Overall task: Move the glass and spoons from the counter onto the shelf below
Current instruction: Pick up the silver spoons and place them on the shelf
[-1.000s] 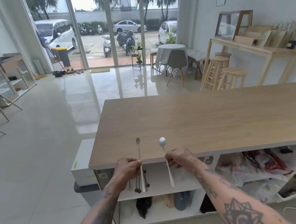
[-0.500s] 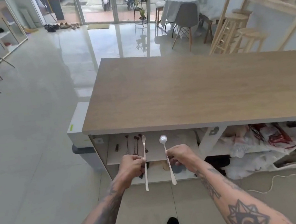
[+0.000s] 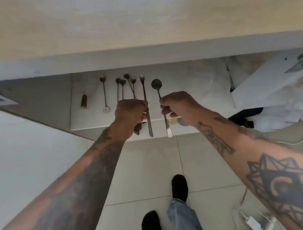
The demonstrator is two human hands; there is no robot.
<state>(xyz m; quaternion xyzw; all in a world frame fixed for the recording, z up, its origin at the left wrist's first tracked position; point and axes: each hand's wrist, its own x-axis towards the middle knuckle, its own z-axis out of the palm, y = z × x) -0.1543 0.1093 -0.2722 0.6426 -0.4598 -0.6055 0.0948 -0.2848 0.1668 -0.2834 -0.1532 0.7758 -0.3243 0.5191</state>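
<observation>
left hand grips slim long spoon | right hand grips round-bowled spoon

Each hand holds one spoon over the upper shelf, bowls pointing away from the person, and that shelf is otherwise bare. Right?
Not quite: the shelf is not bare. The head view shows several dark spoons already lying on it, left of the left hand. The rest holds: the left hand grips the slim spoon, the right hand the round-bowled spoon, bowls pointing away.
</observation>
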